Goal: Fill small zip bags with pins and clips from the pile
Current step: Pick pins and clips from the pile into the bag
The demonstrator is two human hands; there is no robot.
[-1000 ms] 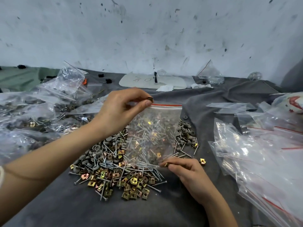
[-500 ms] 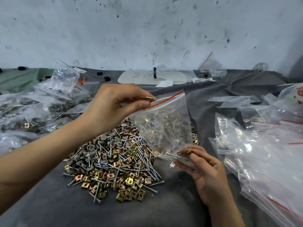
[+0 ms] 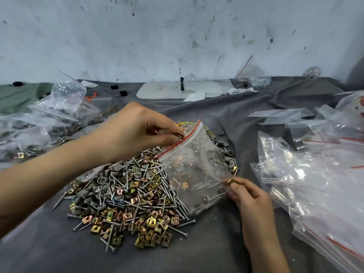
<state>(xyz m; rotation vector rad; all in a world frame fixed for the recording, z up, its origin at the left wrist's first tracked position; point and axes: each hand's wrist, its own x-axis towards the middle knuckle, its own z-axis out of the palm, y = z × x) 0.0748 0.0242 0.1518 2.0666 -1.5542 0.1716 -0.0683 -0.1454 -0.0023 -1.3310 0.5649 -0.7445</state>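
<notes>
The left hand pinches the red-striped mouth of the bag, with a brass clip held at its fingertips. The bag hangs tilted over the right part of the pile, its bottom resting there, with pins and clips showing through it. At the right edge of the pile, the right hand pinches a second clip against the bag's lower corner. Empty bags lie right of the pile, filled bags left of it, all on the grey surface.
</notes>
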